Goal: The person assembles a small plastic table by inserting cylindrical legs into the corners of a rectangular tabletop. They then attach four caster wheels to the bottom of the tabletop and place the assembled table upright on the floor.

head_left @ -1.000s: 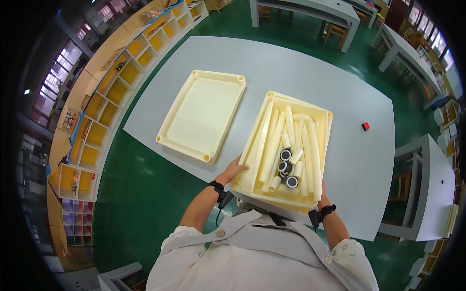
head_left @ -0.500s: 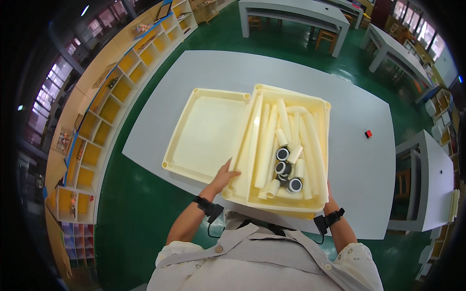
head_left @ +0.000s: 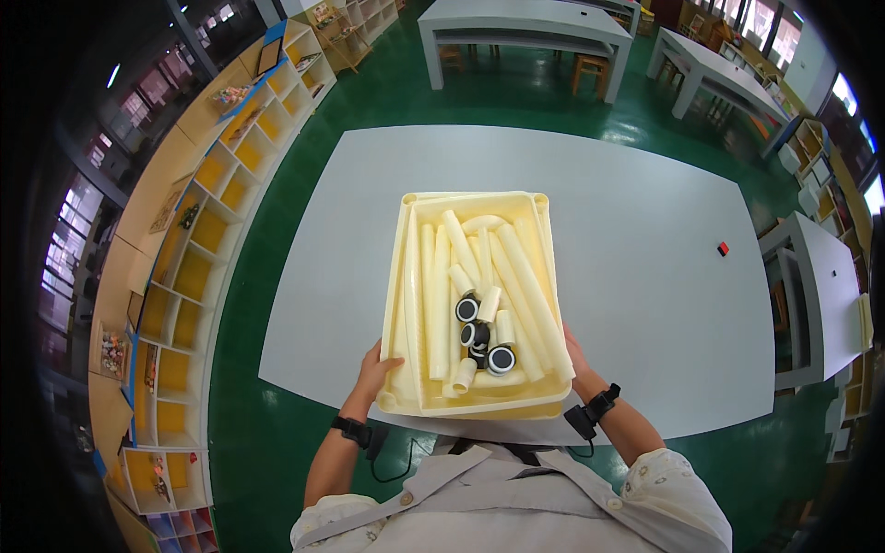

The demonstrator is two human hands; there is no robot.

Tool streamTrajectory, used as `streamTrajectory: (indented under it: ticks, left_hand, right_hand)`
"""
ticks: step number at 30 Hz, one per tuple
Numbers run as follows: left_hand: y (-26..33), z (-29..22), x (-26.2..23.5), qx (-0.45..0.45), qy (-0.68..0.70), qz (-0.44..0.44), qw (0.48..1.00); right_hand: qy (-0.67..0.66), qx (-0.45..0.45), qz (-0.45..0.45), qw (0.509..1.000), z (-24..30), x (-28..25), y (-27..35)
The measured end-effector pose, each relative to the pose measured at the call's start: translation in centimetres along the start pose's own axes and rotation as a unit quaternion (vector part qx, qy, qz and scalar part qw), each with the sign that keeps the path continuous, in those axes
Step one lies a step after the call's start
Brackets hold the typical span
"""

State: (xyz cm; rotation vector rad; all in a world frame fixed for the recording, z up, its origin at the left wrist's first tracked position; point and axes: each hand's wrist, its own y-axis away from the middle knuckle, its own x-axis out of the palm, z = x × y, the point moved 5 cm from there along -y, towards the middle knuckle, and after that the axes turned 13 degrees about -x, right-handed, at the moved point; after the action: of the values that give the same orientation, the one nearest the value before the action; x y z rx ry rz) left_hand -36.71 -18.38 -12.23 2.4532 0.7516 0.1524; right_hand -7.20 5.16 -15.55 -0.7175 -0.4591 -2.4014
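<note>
A pale yellow plastic tray (head_left: 398, 304) is between my hands at the near side of the table. Long cream tubes (head_left: 442, 313) lie lengthwise in it, with a curved tube (head_left: 484, 224) at the far end. Several short tube pieces (head_left: 489, 302) and black-and-white wheels (head_left: 501, 359) rest on top. My left hand (head_left: 373, 371) is closed on the tray's near left side, thumb over the rim. My right hand (head_left: 578, 359) grips the right side, its fingers mostly hidden by the wall. Beneath, further yellow edges peek out, mostly covered.
The tray is on or over a large grey table (head_left: 654, 276). A small red-and-black block (head_left: 723, 249) lies at its right. Open shelves (head_left: 198, 267) line the left. More grey tables (head_left: 525, 32) stand beyond on a green floor, with a stool (head_left: 590, 74).
The filled tray has moved left with both hands, now over where the empty yellow tray lay. That empty tray no longer shows separately. The view has shifted slightly.
</note>
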Motion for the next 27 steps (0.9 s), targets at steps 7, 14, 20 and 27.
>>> streamTrajectory:
  ticks: [7,14,20,27]
  left_hand:
    - [-1.0,2.0,0.7,0.001,0.048,0.029,0.998]
    - [-1.6,2.5,1.0,-0.026,0.058,0.042,0.997]
    - [-2.2,2.9,-1.7,-0.045,0.059,0.055,0.996]
    - [-2.0,5.6,-3.2,-0.138,0.097,0.042,0.985]
  right_hand:
    - [0.048,-0.002,0.017,0.999,0.3,0.0,0.2]
    - [0.011,-0.008,0.014,1.000,-3.9,-3.8,-0.3]
    - [0.160,-0.049,0.044,0.985,-4.9,-1.9,-0.3]
    - [0.048,-0.026,0.029,0.998,-9.4,-3.9,1.2]
